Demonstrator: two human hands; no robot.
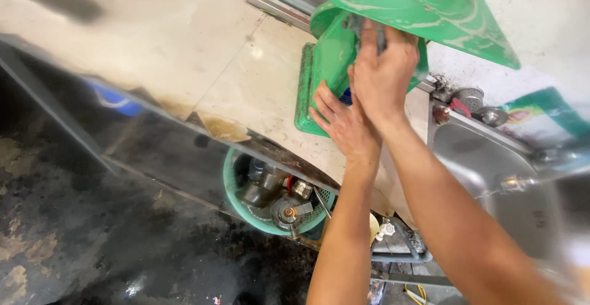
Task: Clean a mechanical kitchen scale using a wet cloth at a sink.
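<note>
The green plastic machine (335,59) stands on the pale stone worktop (184,53), its flat base lying on the surface just beside the steel sink (485,157), and its wide green hopper (424,4) flares out above the body. The right hand (384,74) is placed high on the machine, directly under the hopper, with the fingers (369,38) curled and closed around a grey part there. The left hand (344,121) lies lower against the machine's side, near the base, with the fingers (322,99) extended and slightly spread, flat on the plastic. Below the worktop edge, beneath the machine, a green basket (236,203) holds metal pots. A small metal strainer (470,98) sits at the sink rim, beside the machine.
</note>
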